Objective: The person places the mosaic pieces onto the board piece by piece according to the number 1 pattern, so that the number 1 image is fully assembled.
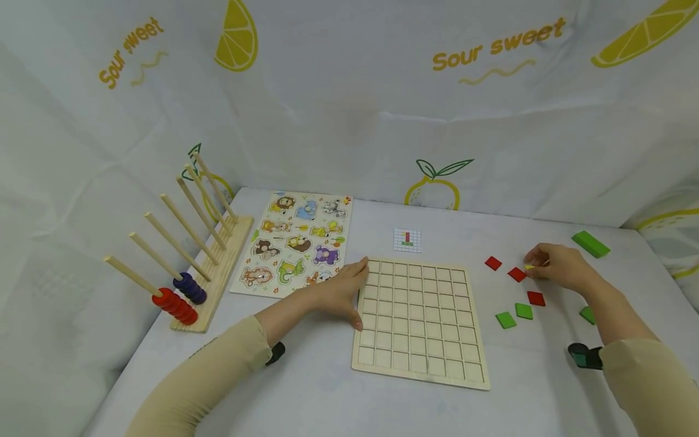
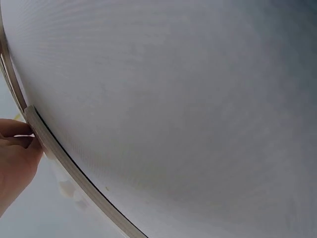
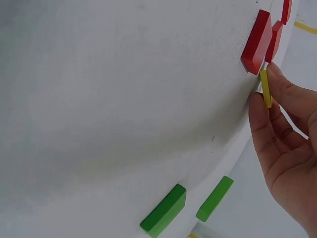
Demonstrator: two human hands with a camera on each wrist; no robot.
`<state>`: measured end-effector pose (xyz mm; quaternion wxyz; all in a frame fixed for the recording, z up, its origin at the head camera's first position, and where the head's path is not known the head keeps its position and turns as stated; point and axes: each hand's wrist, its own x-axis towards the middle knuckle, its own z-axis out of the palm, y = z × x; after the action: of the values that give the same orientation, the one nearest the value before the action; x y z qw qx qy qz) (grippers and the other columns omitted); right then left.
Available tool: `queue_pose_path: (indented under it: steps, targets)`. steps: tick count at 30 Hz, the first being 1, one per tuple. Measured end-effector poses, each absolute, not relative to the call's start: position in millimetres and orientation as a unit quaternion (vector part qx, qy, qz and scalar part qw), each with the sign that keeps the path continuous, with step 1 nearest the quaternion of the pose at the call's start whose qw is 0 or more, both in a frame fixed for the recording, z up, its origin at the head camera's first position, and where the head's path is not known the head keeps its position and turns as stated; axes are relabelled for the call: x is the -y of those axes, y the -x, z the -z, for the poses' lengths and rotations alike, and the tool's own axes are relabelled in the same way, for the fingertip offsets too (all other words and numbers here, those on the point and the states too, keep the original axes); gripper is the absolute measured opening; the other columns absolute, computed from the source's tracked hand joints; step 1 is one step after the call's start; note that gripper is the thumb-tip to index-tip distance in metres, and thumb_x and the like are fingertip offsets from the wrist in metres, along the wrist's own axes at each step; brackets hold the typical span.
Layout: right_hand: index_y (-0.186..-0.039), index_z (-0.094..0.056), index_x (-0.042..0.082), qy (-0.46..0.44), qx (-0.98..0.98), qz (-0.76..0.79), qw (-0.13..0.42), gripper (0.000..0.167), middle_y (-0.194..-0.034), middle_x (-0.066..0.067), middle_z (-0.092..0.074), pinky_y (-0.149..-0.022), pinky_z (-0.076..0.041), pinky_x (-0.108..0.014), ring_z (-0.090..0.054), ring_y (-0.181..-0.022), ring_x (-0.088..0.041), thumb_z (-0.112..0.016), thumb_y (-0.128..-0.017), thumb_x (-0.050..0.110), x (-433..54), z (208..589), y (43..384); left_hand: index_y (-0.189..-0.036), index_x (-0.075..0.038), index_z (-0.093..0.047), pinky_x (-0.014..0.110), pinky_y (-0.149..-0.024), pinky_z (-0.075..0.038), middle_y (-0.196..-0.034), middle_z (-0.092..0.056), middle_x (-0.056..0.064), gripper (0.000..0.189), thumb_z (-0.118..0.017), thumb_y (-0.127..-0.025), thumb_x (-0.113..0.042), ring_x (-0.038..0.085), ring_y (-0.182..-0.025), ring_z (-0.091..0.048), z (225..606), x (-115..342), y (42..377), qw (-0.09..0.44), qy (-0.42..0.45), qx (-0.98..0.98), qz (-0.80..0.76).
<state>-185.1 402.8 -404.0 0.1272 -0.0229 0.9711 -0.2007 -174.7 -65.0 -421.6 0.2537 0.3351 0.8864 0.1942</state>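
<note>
A pale wooden grid board point(image 1: 423, 377) lies flat in front of me. My left hand point(image 1: 340, 295) rests along its left edge, thumb and fingers spread apart; in the left wrist view its fingertips point(image 2: 25, 130) touch a board edge. To the right of the board, my right hand point(image 1: 562, 266) pinches a small yellow tile point(image 3: 266, 89) between thumb and fingers. Close by lie flat red tiles point(image 1: 536, 298) and green tiles point(image 1: 506, 320). Above the board is a small printed card point(image 1: 407, 240) with a coloured pattern on a grid.
A wooden peg rack point(image 1: 232, 249) with red rings point(image 1: 175, 305) and dark blue rings point(image 1: 190, 287) stands at the left. Beside it lies an animal puzzle board point(image 1: 297, 243). A longer green block point(image 1: 591, 244) is at the far right. White printed cloth point(image 1: 349, 121) hangs behind.
</note>
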Motion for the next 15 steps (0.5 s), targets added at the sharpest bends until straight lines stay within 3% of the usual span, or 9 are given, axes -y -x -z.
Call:
queue_pose_path:
  steps: [5, 12, 15]
  targets:
    - [-0.11, -0.061, -0.007, 0.017, -0.97, 0.21, 0.12, 0.03, -0.096, -0.022, -0.063, -0.068, -0.053, -0.026, -0.057, -0.088, -0.031, -0.07, -0.088, 0.012, -403.6, 404.9, 182.1, -0.157, 0.004, -0.005, 0.041, -0.129, -0.013, -0.168, 0.008, 0.016, 0.129, -0.089, -0.068, -0.038, 0.032, -0.157, 0.0, 418.9, 63.7, 173.3, 0.256, -0.334, -0.887, -0.191]
    - [-0.111, -0.062, -0.008, 0.018, -0.975, 0.206, 0.081, 0.024, -0.107, -0.031, -0.063, -0.082, -0.057, -0.052, -0.058, -0.096, -0.043, -0.064, -0.091, 0.005, -401.7, 404.8, 180.8, -0.156, 0.005, -0.004, 0.042, -0.129, -0.01, -0.166, 0.011, 0.02, 0.133, -0.089, -0.067, -0.042, 0.034, -0.157, 0.005, 414.1, 60.9, 171.1, 0.263, -0.341, -0.888, -0.16]
    - [-0.112, -0.061, -0.007, 0.012, -0.975, 0.217, 0.054, 0.024, -0.11, -0.033, -0.063, -0.081, -0.057, -0.05, -0.058, -0.097, -0.043, -0.064, -0.091, 0.005, -397.2, 403.2, 181.3, -0.157, 0.005, -0.001, 0.041, -0.13, -0.008, -0.166, 0.015, 0.02, 0.137, -0.089, -0.065, -0.046, 0.033, -0.157, 0.009, 415.3, 60.4, 170.8, 0.266, -0.346, -0.888, -0.144]
